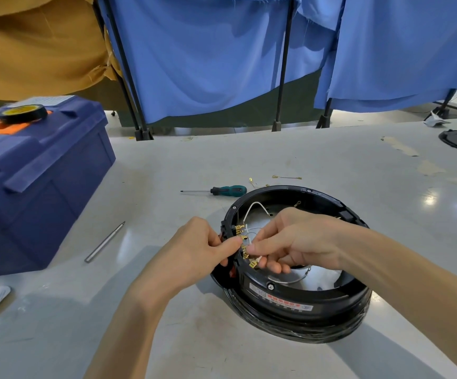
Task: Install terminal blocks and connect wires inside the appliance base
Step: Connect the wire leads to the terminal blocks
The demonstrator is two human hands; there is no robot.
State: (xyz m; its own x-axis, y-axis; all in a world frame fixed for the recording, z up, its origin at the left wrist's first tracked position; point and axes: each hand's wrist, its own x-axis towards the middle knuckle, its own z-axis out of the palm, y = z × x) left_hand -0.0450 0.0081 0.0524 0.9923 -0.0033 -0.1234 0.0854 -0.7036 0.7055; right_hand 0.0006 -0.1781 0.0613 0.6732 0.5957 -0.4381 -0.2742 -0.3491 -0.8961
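Appliance base (290, 299): two hands (194, 250) (290, 239) pinching brass terminals (245, 247).

single head cam, wide-angle, looking forward and down over the table (167, 160), close above both hands, left hand (194, 250) and right hand (293, 239), blue curtains (208, 58) filling the far background

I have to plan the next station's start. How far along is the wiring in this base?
Looks done: brass terminals sit along the left wall of the appliance base. In hand: the right hand pinches a white wire at them while the left hand steadies the rim. Left: two loose leads on the table; the screwdriver lies unused.
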